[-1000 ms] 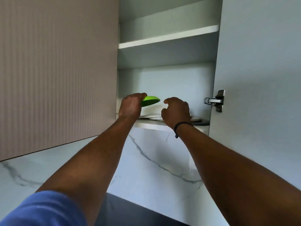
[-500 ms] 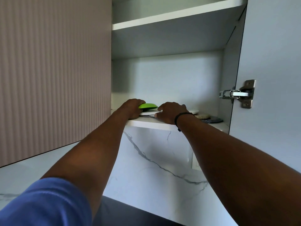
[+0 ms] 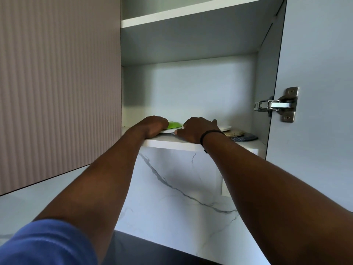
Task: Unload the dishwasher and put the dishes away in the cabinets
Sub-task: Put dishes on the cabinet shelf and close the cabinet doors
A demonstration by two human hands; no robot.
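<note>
Single head-worn wide-angle view, taken from below the open white wall cabinet (image 3: 191, 88) and facing forward and upward into it. Both forearms extend away from the lens; the lower white shelf (image 3: 172, 143) lies near mid-frame, at arm's reach.

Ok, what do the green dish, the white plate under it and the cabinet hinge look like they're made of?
Green dish: probably plastic, going by its saturated lime colour and smooth, soft sheen, though glazed ceramic is possible. White plate: likely glazed ceramic or melamine; it is plain white with a thin, smooth rim. Hinge: metal, bright silver and reflective, with visible screws.
</note>
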